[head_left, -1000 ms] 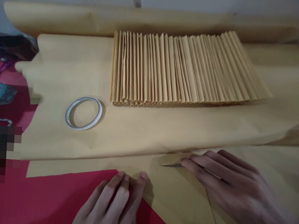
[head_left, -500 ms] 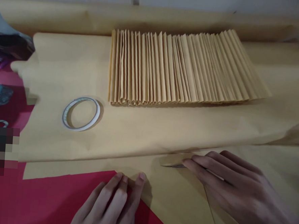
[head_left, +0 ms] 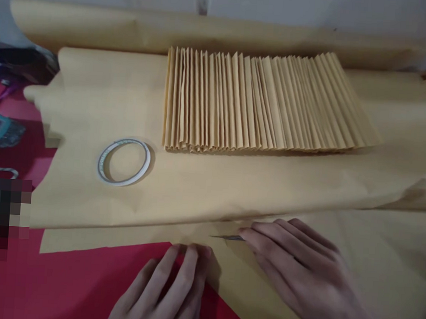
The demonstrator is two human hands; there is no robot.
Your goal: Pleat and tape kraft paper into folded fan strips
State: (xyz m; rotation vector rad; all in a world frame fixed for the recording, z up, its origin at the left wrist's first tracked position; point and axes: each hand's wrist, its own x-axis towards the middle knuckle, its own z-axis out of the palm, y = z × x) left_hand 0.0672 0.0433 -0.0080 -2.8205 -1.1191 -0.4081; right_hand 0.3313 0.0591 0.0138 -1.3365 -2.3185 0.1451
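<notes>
My left hand [head_left: 171, 287] is over a red surface [head_left: 83, 281], its bent fingers and thumb drawn together on the edge of the brown paper [head_left: 242, 277], close to the corner where the red meets it. My right hand [head_left: 293, 265] is closed around a slim pointed metal blade [head_left: 228, 237]; its handle is hidden by the fingers. The blade lies low over the brown paper, its tip pointing left, a short way above and right of my left fingertips.
Beyond my hands lies a folded brown sheet [head_left: 87, 99]. A pleated brown paper stack [head_left: 263, 105] and a roll of tape [head_left: 145, 167] rest on it. Rolled paper [head_left: 98, 25] runs along the back. A blue labelled packet [head_left: 0, 129] is at far left.
My right hand and the blade have moved left, nearer my left hand. My left thumb has drawn in against the fingers. The whole view has shifted slightly.
</notes>
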